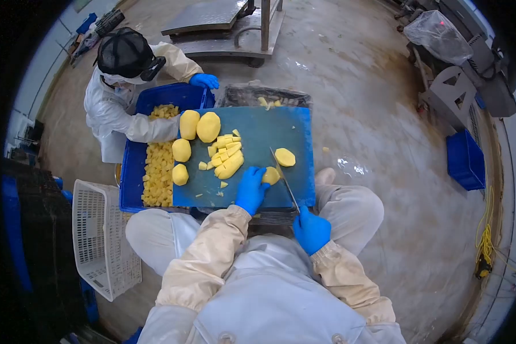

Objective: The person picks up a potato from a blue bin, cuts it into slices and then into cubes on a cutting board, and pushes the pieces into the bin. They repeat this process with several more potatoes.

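My left hand [251,190], in a blue glove, grips a peeled potato piece [271,176] near the front edge of the blue cutting board [269,129]. My right hand [312,230], gloved too, is closed round the handle of a knife [288,186], whose blade lies just right of that piece. Beyond the blade rests a flat potato slice [285,157]. Cut potato chunks [228,157] are heaped at the board's middle. Several whole peeled potatoes [208,126] stand along its left side.
A co-worker [112,109] in white reaches over a blue crate [133,172] of potato cubes [157,172] at left. A white basket [106,229] stands nearby. Behind the board are a dark bin [235,96] and a metal cart [212,49]. Another blue crate [465,160] sits far right.
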Demonstrator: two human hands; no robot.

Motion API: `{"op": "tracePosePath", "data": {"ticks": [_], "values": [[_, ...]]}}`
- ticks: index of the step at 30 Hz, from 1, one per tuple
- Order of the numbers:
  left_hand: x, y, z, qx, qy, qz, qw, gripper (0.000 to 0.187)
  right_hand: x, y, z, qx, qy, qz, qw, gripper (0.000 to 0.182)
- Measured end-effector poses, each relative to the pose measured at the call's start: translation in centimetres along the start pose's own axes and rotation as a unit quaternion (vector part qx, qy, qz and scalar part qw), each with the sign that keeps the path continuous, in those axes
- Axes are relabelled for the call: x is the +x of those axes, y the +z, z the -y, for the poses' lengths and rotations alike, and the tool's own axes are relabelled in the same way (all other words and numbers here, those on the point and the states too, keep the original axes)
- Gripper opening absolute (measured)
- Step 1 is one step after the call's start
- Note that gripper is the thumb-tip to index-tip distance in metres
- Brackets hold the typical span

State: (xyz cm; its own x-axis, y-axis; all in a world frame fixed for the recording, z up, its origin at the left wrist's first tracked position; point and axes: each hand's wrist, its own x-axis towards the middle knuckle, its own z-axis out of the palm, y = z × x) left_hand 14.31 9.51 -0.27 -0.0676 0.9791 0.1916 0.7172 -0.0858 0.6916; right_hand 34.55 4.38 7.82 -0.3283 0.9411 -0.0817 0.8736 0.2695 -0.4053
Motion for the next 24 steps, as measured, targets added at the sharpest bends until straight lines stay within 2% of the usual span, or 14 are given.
{"op": "tracePosePath", "data": {"ticks": [1, 3, 9, 13, 15, 18, 24], "values": [[0.1, -0.1, -0.1, -0.001, 0.0, 0.001, 1.0, 0.044, 0.0, -0.2, 0.2, 0.0, 0.001, 0.0, 1.0, 0.031], [0.1, -0.4, -0.3, 0.004, -0.017, 0.016, 1.0, 0.044, 0.0, -0.4, 0.6, 0.016, -0.017, -0.023, 0.999, 0.018], [0.2, -0.8, -1.2, 0.019, -0.007, 0.011, 1.0, 0.041, 0.2, 0.5, 0.7, 0.003, -0.038, -0.018, 0.999, 0.013], [0.3, -0.9, -1.5, 0.054, 0.025, 0.018, 0.998, 0.038, 0.2, 0.2, 0.9, 0.007, -0.037, -0.025, 0.999, 0.013], [0.5, -0.9, -1.4, 0.05, 0.045, 0.012, 0.998, 0.034, 0.2, -0.4, 1.3, 0.001, -0.02, 0.003, 1.0, 0.014], [0.7, -1.1, -1.4, 0.046, 0.041, 0.025, 0.998, 0.031, 0.4, -0.6, 1.5, -0.016, -0.009, 0.033, 0.999, 0.016], [0.8, -0.8, -1.2, 0.05, 0.052, 0.021, 0.997, 0.031, 0.6, -0.4, 1.3, -0.006, -0.019, 0.028, 0.999, 0.017]]}}
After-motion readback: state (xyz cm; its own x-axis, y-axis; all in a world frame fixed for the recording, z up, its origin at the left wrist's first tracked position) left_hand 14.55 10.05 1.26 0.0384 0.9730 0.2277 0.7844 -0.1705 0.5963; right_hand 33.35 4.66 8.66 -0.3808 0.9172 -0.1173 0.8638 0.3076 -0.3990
